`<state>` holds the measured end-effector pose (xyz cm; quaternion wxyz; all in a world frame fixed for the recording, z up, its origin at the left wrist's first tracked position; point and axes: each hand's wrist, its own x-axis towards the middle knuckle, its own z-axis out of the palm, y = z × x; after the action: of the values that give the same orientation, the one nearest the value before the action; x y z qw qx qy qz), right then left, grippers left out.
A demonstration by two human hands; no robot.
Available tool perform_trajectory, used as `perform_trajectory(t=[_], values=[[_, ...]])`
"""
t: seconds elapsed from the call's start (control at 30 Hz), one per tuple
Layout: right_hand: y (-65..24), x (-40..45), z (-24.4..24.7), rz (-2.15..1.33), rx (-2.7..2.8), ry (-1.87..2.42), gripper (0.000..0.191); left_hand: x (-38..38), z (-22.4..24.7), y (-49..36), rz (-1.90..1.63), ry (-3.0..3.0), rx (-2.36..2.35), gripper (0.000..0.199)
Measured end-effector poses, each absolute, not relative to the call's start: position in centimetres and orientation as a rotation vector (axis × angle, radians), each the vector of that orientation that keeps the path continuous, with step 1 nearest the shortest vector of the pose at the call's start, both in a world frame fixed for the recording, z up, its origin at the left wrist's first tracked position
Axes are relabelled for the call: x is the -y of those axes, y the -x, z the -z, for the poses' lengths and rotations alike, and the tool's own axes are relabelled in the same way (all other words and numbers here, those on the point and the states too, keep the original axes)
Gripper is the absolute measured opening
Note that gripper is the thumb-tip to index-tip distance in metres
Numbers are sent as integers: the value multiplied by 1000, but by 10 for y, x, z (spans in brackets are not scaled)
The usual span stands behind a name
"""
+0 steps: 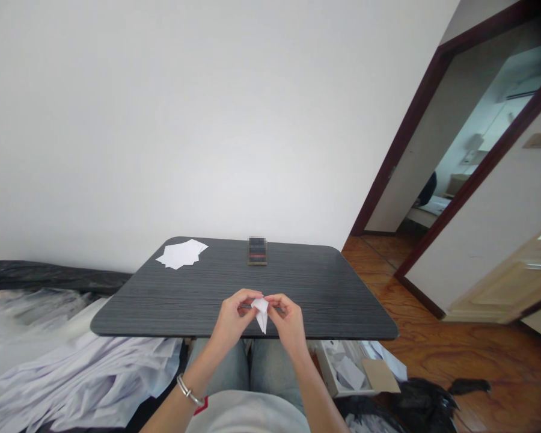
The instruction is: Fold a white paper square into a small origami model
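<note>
A small folded white paper (262,311) is held between both hands over the front edge of the dark table (315,282), its narrow end pointing down. Fingers of my left hand (235,314) pinch its left side. On the right side, the fingertips of my right hand (287,315) are closed on the same paper. A loose pile of white paper sheets (181,254) lies at the table's back left. Near the back middle rests a dark rectangular object (257,251), its surface blurred.
White cloth or sheets (94,379) are heaped left of the table. An open box (347,370) with papers sits below the table at the right, with black bags (426,400) beside it. A white wall (252,120) stands behind; a doorway opens at the right.
</note>
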<state>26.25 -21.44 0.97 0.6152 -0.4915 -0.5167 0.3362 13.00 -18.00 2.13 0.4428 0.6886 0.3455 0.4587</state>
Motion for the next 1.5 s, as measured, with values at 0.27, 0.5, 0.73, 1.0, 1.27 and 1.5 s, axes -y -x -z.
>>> perform_trajectory(t=[0.27, 0.5, 0.73, 1.0, 1.27, 1.5], values=[[-260, 208, 0, -886, 1051, 931, 12, 177, -19, -129, -1178, -1526, -793, 16], [-257, 207, 3, -867, 1055, 922, 12, 174, -21, -128, -1026, -1292, -755, 20], [-258, 212, -4, -874, 1044, 914, 6, 178, -27, -129, -1038, -1242, -805, 19], [-259, 217, -8, -757, 1119, 889, 17, 177, -25, -130, -1165, -1241, -821, 13], [-253, 221, -4, -326, 1460, 982, 22, 177, -26, -131, -1248, -1285, -866, 11], [-258, 217, 4, 24, 1552, 973, 20, 177, -24, -132, -1229, -1247, -862, 12]])
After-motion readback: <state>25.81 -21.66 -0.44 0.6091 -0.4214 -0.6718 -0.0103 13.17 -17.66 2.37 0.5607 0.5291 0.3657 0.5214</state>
